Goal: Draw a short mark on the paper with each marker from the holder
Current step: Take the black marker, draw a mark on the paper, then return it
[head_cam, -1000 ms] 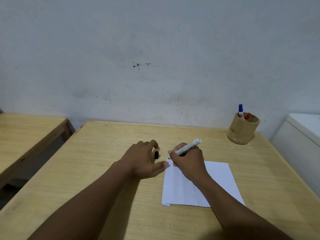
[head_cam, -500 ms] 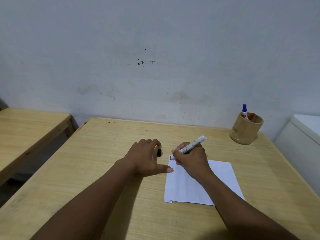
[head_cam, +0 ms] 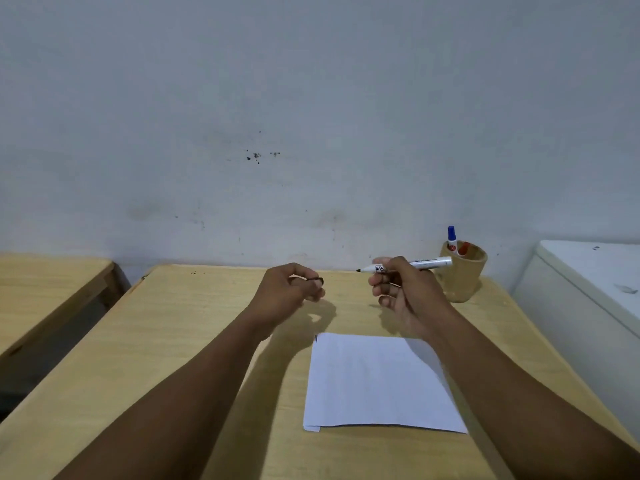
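Both hands hover above the table (head_cam: 173,341), clear of the paper (head_cam: 377,379). The right hand (head_cam: 405,296) pinches the black marker (head_cam: 415,264) between thumb and fingers, bare tip pointing left. The left hand (head_cam: 289,289) has its fingertips closed on the small dark cap (head_cam: 317,280), a short way from that tip.

Here is the risk: the wet nib is out in the open, and capping means threading a small tube onto a small point in mid-air. Miss by a little and ink goes on the left fingers. Let the cap slip and it likely rolls off across the smooth wood.

The paper lies flat and thin, white, loose on the table, its near left corner looking doubled over. There is a tiny dark tick at its far left corner. With no hand pressing it, a brushing forearm could drag it.

The holder (head_cam: 464,275), a squat tan cup of uncertain material, stands at the far right near the wall, just behind the marker's tail. A blue-capped marker (head_cam: 451,235) and a red one (head_cam: 463,247) poke out of it, and a careless swing of the marker's tail might knock into it.
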